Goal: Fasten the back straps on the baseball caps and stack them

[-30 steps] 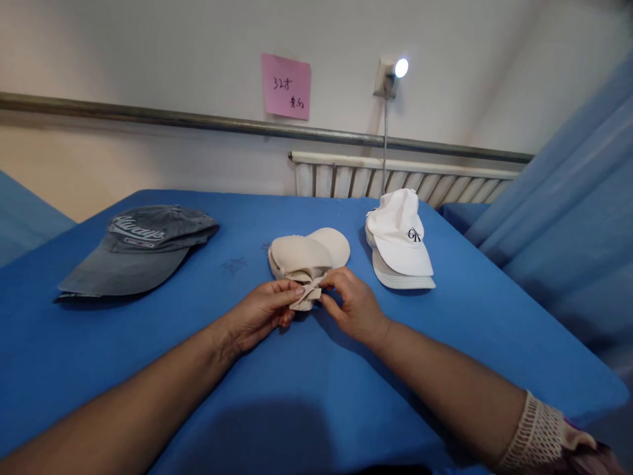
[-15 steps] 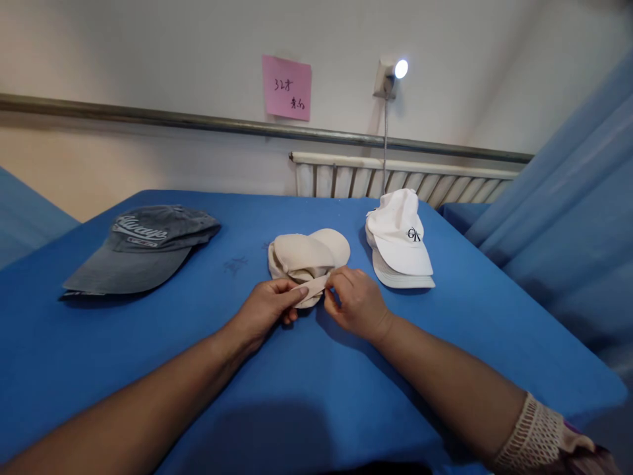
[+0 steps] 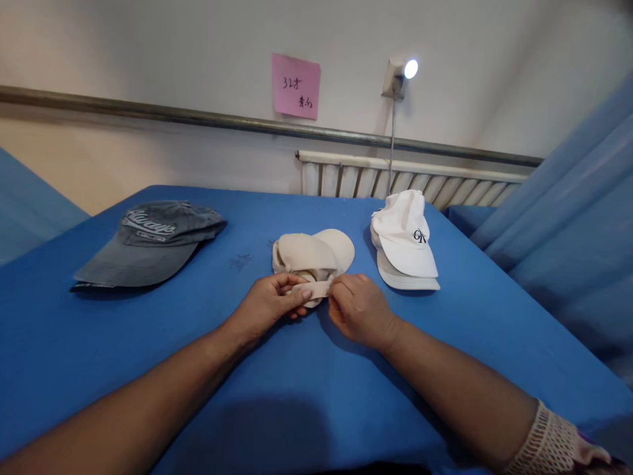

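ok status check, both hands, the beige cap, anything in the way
Left hand and right hand both gripping back strap of beige baseball cap; white caps to the right, dark gray cap left, neither blocking.

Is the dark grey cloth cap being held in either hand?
No, the dark grey cloth cap lies on the blue cloth-covered table, apart from both hands.

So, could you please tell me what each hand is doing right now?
Left hand: closed, pinching the back strap of the beige baseball cap.
Right hand: closed, fingers at the strap's other end.
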`<action>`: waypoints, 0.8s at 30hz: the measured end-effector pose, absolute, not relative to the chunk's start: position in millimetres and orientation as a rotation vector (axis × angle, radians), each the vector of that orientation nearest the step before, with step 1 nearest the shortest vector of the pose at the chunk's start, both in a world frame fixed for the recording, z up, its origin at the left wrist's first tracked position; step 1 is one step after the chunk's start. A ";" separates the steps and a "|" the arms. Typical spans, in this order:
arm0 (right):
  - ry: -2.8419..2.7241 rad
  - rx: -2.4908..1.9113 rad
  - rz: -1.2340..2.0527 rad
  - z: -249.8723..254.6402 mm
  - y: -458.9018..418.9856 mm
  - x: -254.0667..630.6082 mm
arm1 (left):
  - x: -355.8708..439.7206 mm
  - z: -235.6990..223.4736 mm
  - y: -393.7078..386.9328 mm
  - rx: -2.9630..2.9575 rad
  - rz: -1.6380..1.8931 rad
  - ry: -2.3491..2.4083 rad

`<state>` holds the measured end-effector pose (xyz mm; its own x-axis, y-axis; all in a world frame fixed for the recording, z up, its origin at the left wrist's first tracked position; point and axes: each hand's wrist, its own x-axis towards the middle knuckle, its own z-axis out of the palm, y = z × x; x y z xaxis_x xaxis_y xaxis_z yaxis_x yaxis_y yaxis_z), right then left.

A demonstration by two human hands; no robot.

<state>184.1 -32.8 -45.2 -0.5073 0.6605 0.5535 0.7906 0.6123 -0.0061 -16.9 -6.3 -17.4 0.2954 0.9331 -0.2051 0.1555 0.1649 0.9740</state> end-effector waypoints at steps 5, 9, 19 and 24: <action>-2.373 -1.098 -0.354 -42.0 -33.3 184.9 | -18.7 -20.4 -5.1 1.416 0.655 1.212; -2.411 -1.117 -0.318 -42.7 -32.9 183.3 | -17.8 -21.8 -5.8 1.404 0.767 1.226; -2.246 -1.070 0.123 -41.2 -35.9 191.9 | -20.0 -18.3 -12.3 2.108 0.725 1.120; -2.368 -1.211 0.048 -46.2 -31.1 190.5 | -21.9 -24.7 -13.2 2.258 0.649 1.199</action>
<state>190.5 -31.1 -46.2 -0.4955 0.7727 0.3968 0.7560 0.6086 -0.2410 -21.9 -13.2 -24.7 0.4990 0.8487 0.1751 0.6110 -0.4879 0.6234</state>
